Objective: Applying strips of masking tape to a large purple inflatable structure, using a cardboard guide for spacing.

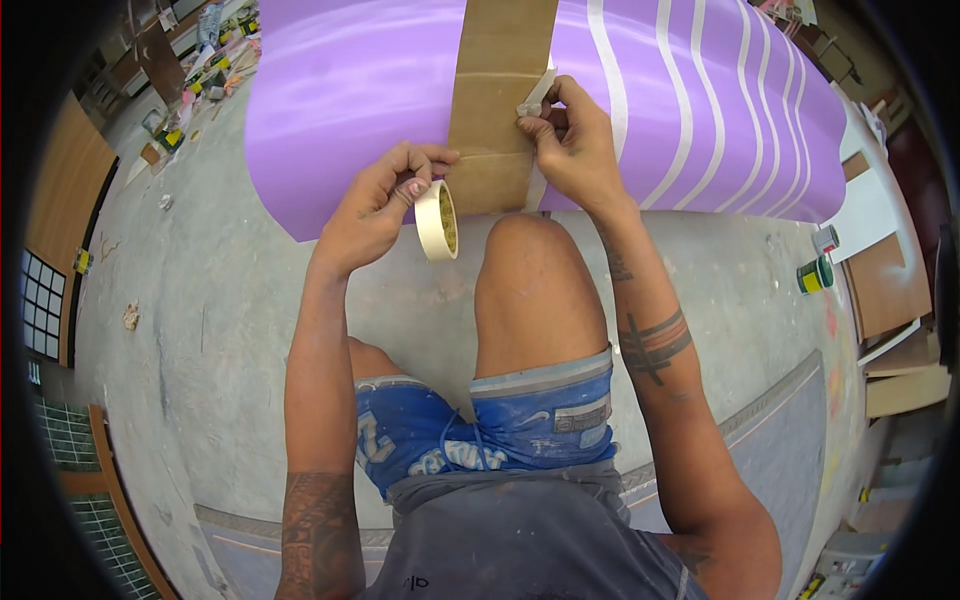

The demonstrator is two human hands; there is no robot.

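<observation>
A large curved purple panel (350,110) fills the far side, with wavy white stripes (683,105) running down its right half. Brown paper (495,115) lies as a band across its middle. From my left hand (368,210) hangs a roll of cream masking tape (430,228), gripped at its upper rim by thumb and fingers. That hand's outstretched index finger reaches the paper's left edge. My right hand (580,150) pinches a crumpled whitish strip of tape (541,92) at the paper's right edge. Its fingertips partly cover the strip.
Beneath the panel is a dusty concrete floor (200,300). To the right stand a green can (815,274) and a smaller grey can (825,239), near boards (888,285) along the side. Cans and scraps (205,80) clutter the far left. My bent knee (535,250) is close to the panel's near edge.
</observation>
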